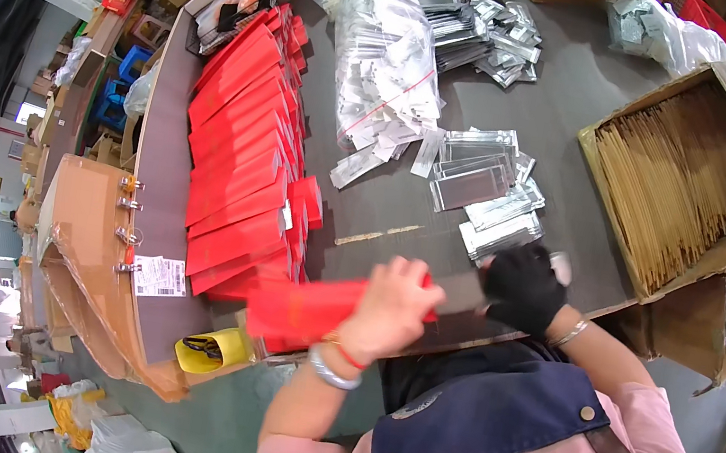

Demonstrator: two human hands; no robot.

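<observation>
My left hand is closed on a flat red packet at the table's near edge; the packet is smeared by motion. My right hand, in a black glove with bare fingertips, is close beside it with its fingers curled. Between the two hands, a blurred flat grey packet reaches from the gloved fingers toward the red packet's open-looking right end. Just beyond the glove lie several flat clear-and-silver packets, loosely overlapped. On the left, a long overlapping row of red packets runs away from me.
A large clear bag spills small silver packets, with more packets piled behind. At right stands a carton packed with brown cardboard pieces. A yellow container hangs at the near left edge, beside a cardboard panel.
</observation>
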